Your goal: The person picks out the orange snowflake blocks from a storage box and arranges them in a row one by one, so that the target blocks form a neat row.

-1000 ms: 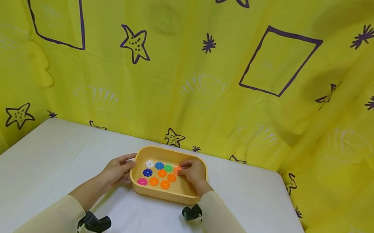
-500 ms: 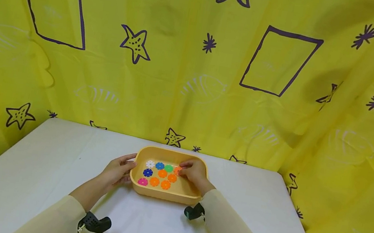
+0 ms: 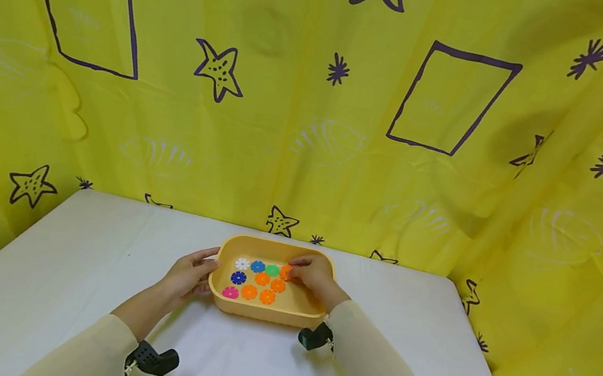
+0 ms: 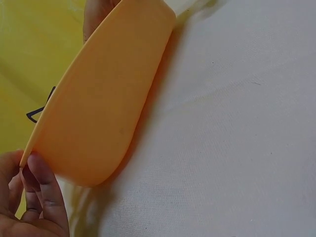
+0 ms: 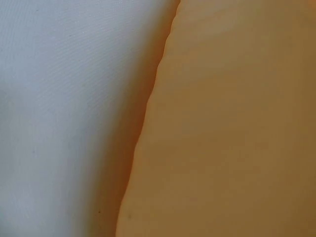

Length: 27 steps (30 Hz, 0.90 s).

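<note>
A shallow yellow-orange plastic tray (image 3: 294, 303) holds several notched snowflake discs: orange, white (image 3: 243, 264), green (image 3: 272, 270), pink (image 3: 231, 292) and two blues. My left hand (image 3: 189, 277) grips the tray's left end, and the left wrist view shows its thumb and fingers pinching the rim of the tray (image 4: 103, 103). Inside the tray, my right hand (image 3: 316, 277) pinches an orange snowflake disc (image 3: 285, 272) beside the green one. Its fingertips partly cover that disc. Only the tray's outer wall (image 5: 222, 123) and the cloth show in the right wrist view; the right hand is hidden there.
The tray stands on a white cloth-covered table (image 3: 224, 361), near its far edge. A yellow curtain (image 3: 261, 141) with dark starfish and square drawings hangs behind and along both sides. Each wrist carries a black camera mount (image 3: 153, 359).
My right wrist and forearm have shifted slightly to the right, and the orange disc at those fingertips shows more clearly. The left hand and the tray stay practically in place.
</note>
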{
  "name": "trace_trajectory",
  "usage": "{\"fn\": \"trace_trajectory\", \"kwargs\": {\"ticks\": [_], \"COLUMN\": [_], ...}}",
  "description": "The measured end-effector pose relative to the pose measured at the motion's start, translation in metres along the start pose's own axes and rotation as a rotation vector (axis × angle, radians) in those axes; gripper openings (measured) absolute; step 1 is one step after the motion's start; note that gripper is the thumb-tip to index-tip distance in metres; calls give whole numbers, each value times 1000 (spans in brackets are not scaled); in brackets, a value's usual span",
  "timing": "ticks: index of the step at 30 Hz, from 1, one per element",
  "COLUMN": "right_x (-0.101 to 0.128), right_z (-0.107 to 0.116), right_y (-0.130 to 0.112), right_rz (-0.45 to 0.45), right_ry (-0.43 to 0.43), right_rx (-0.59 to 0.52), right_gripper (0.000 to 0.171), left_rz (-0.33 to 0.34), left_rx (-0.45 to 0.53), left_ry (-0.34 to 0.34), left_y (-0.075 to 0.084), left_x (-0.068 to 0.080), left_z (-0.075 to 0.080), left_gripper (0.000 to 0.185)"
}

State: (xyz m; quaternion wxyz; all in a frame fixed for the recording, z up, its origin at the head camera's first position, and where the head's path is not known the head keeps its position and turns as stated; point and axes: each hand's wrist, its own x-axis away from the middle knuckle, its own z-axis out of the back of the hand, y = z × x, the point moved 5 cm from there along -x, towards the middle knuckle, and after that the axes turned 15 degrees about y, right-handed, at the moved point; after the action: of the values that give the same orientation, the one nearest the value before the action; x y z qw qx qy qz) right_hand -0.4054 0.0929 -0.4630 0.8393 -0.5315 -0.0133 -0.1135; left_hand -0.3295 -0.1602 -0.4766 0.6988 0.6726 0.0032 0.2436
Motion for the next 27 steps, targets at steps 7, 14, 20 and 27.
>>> {"fn": "trace_trajectory", "kwargs": {"ticks": [7,14,20,27], "right_x": [-1,-1,1,1], "right_z": [1,3,5,7], "right_y": [-2,-2,-3,-2], "right_rz": [-30,-44,-47,-73], "right_ry": [-31,-64,-85,-79], "right_rx": [-92,-128,-131,-138], "right_gripper": [23,24,25,27], "left_rz": [-1,0,7,2], "left_rx": [-16,-17,-15,-15], "left_ry": [-3,-10,-8,-12], "left_y": [0,1,2,2], "left_x": [-1,0,2,3], "left_z": [0,-1,-1,-1], "left_gripper": [49,50,50,51]}}
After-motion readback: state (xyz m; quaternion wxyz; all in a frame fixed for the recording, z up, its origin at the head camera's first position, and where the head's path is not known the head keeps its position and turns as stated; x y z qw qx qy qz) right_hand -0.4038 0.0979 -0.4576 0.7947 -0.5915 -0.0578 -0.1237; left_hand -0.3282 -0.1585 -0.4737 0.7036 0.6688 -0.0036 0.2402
